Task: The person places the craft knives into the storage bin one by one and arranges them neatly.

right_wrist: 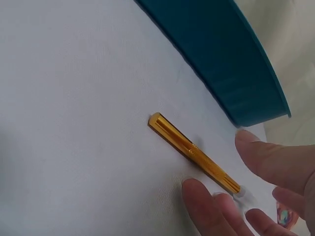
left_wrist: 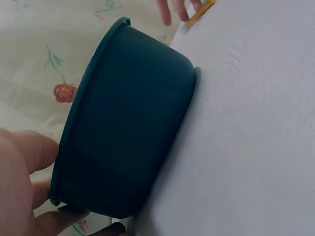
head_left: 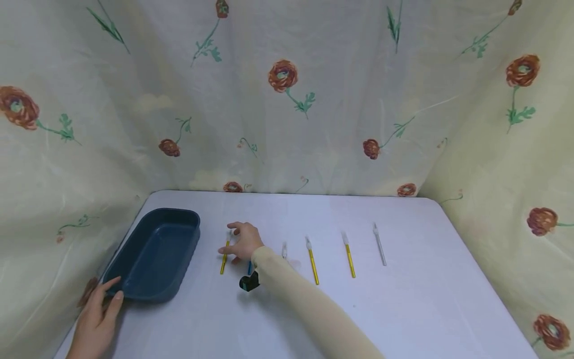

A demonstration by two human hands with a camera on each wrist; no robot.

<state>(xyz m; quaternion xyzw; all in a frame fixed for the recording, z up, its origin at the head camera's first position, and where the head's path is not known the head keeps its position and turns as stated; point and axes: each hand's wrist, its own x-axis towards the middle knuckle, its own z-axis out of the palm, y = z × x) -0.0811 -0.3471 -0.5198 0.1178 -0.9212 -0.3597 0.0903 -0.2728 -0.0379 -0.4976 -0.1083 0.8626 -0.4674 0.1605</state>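
Brightly golden, knurled, clear-tipped pen-like tool (right_wrist: 195,154) beneath spread right hand (head_left: 245,243); tray (head_left: 154,295) gripped by left hand (head_left: 95,321).

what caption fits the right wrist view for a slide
Right hand open around a gold-handled tool near a blue tray.

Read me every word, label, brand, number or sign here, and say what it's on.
None can be read.
The blue tray, leftmost gold tool and flowered curtain show no lettering.
Any marks on the other slim tools or black wrist gadget are too small to read.
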